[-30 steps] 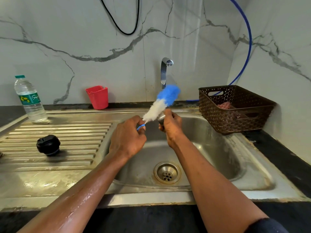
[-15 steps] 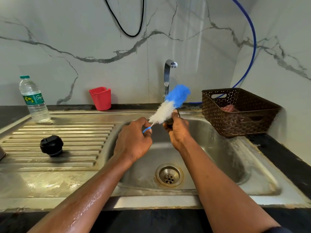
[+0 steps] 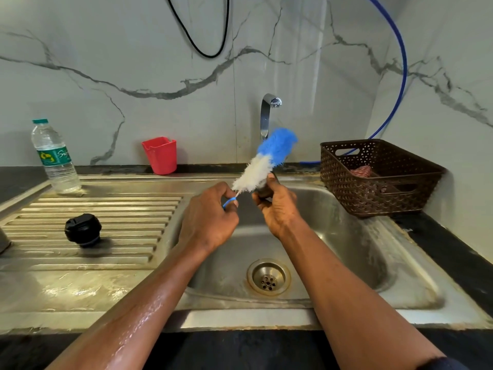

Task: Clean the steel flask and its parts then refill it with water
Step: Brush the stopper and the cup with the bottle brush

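Both your hands are up over the sink (image 3: pixel 346 236), close together but not touching. Your left hand (image 3: pixel 210 222) pinches the thin blue loop at the end of the brush (image 3: pixel 266 161), fingers curled round it. The brush slants up and to the right, with white bristles low and blue bristles at the top, its tip in front of the tap (image 3: pixel 266 113). Your right hand (image 3: pixel 280 209) grips a small dark part (image 3: pixel 264 192), thumb on top, and holds it against the white bristles. Most of the part is hidden in your fingers, so you cannot tell its shape. Your left forearm is wet.

The black lid (image 3: pixel 82 231) sits by itself on the ribbed draining board (image 3: pixel 120 209), well apart from your hands. A water bottle (image 3: pixel 54 158) stands upright at the back left corner of the board, and a red cup (image 3: pixel 160 155) stands against the wall behind it. On the dark worktop (image 3: pixel 453 249) right of the sink is a brown basket (image 3: pixel 373 188) with a striped cloth (image 3: pixel 360 170) inside. The drain (image 3: pixel 268 276) lies below your wrists.
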